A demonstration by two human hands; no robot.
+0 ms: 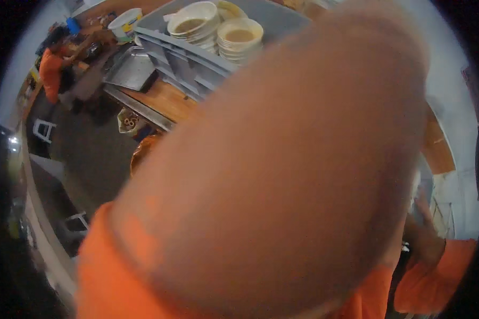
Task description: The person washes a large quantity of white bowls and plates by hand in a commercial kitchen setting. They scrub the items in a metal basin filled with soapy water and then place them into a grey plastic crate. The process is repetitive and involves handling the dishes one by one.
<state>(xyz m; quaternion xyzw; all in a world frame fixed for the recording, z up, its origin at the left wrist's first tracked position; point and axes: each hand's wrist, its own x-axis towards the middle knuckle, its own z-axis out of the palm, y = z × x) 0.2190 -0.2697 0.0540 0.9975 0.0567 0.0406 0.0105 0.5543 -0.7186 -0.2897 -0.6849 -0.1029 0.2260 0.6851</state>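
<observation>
A raised bare arm [271, 167] with an orange sleeve [107, 271] fills the middle of the view, very close and blurred. Its hand is out of view, and I see neither of my hands clearly. Beyond the arm stands a grey plastic crate [183, 60]. In it are stacked white bowls [193, 18], the top one holding brown liquid, and a second bowl stack [239, 38] with similar liquid. Left of the crate, a shallow metal tray [131, 69] rests by a wooden tabletop [169, 97].
A co-worker in orange [51, 73] bends at a far counter. A white tub [125, 24] stands behind the tray. An open bag [129, 121] lies below the table edge. Another forearm [427, 243] by orange cloth shows at right; whose it is, I cannot tell.
</observation>
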